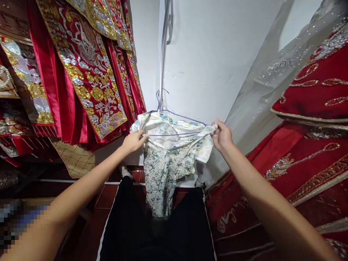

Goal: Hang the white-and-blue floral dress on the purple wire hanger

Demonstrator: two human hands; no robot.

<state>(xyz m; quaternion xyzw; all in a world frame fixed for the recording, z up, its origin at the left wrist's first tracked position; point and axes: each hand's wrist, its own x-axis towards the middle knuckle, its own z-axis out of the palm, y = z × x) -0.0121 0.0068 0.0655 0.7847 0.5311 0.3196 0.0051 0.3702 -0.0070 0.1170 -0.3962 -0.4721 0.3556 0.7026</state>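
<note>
A white short-sleeved garment with a blue-green floral print (160, 163) hangs in front of me, its lower part drooping between my legs. A thin purple wire hanger (187, 117) sits at its neckline, with part of the frame outside the cloth and the hook pointing up. My left hand (135, 140) grips the garment at its left side, beside the hanger's lower bar. On the other side, my right hand (222, 136) pinches the shoulder cloth near the hanger's right corner. The fingertips of both hands are partly hidden by the fabric.
Red embroidered costumes with gold and silver sequins (92, 79) hang at left. More red beaded garments (307, 156) and a sheer white sparkly fabric (274, 72) hang at right. A metal pole (163, 54) stands before the white wall (212, 54). Dark red tiles (104, 197) cover the floor.
</note>
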